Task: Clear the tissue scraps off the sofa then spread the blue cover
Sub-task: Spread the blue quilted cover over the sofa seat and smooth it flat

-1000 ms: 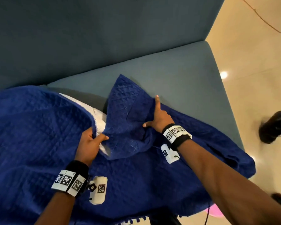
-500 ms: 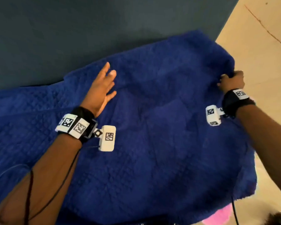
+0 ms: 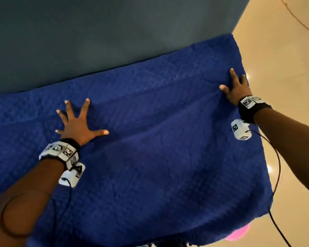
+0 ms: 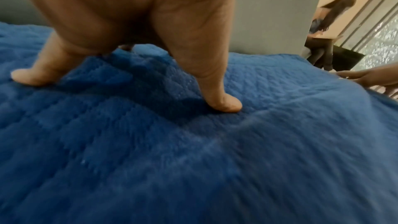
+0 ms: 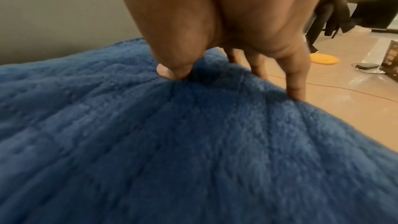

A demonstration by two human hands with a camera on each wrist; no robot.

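The quilted blue cover (image 3: pixel 159 139) lies spread over the whole sofa seat, reaching the grey-blue backrest (image 3: pixel 105 41) and hanging over the front and right edges. My left hand (image 3: pixel 77 122) rests flat on the cover at the left, fingers splayed wide; in the left wrist view its fingertips (image 4: pixel 224 105) press into the blue cover (image 4: pixel 193 159). My right hand (image 3: pixel 235 86) presses flat near the cover's right edge, fingers straight; the right wrist view shows its fingertips (image 5: pixel 170 72) on the blue cover (image 5: pixel 172 142). No tissue scraps are in view.
Shiny beige floor (image 3: pixel 292 68) runs along the sofa's right end. Something pink (image 3: pixel 239 234) peeks out below the cover's front right corner. Farther off, a person (image 4: pixel 323 31) sits by a railing, and a yellow object (image 5: pixel 323 58) lies on the floor.
The folded cover was pulled open across the seat. My right hand let go of the right edge and now lies flat; my left hand has spread its fingers and slid slightly left.
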